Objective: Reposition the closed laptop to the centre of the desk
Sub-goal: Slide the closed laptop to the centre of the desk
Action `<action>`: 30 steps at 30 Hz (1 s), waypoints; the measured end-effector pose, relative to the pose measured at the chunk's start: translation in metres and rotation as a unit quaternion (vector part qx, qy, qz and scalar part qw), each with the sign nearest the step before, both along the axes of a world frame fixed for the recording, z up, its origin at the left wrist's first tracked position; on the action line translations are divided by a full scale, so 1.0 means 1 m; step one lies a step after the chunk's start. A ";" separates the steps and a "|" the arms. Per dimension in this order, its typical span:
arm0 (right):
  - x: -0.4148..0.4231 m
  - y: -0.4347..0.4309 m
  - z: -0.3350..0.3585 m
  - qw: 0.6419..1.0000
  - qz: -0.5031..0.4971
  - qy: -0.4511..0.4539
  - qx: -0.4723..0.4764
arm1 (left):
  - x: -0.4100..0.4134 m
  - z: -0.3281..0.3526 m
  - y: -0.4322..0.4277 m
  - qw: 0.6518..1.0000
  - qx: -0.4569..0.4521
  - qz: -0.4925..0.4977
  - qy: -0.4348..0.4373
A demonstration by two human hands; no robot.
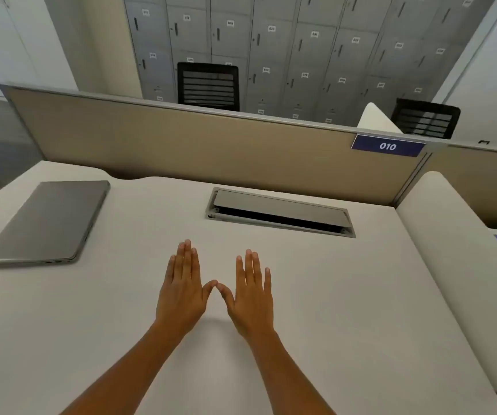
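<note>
The flat grey metal laptop (44, 221) lies shut on the wide white table (316, 295), far off to the left of the long grey cable box (280, 212) set in the table top. Our left hand (181, 290) and right hand (251, 295) are flat and open near the middle, in front of that box, thumbs touching, holding nothing. We think the move has not started. Next we must reach left and take the laptop by its edges. We cannot tell what its small side holes are.
</note>
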State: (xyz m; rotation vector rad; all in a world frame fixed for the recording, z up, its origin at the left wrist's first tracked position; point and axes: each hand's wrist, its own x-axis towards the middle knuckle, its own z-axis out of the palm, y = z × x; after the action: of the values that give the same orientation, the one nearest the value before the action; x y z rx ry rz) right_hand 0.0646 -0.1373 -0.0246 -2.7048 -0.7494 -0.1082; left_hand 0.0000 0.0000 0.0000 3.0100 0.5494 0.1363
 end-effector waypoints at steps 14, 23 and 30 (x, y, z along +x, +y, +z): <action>-0.041 0.055 -0.027 0.990 0.078 0.072 -0.088 | -0.063 -0.039 0.045 0.992 -0.026 0.121 0.025; -0.034 0.179 -0.044 0.976 0.183 0.069 -0.096 | -0.095 -0.045 0.144 0.963 -0.077 0.256 0.035; 0.000 0.306 -0.043 0.971 0.207 0.086 -0.080 | -0.101 -0.058 0.246 0.912 -0.120 0.392 0.029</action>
State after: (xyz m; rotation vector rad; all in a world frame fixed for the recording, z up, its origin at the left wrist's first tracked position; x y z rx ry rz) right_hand 0.0642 0.1684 -0.0679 -2.5918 -1.2912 0.2930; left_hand -0.1008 0.2462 -0.0577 2.3864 1.6113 0.0174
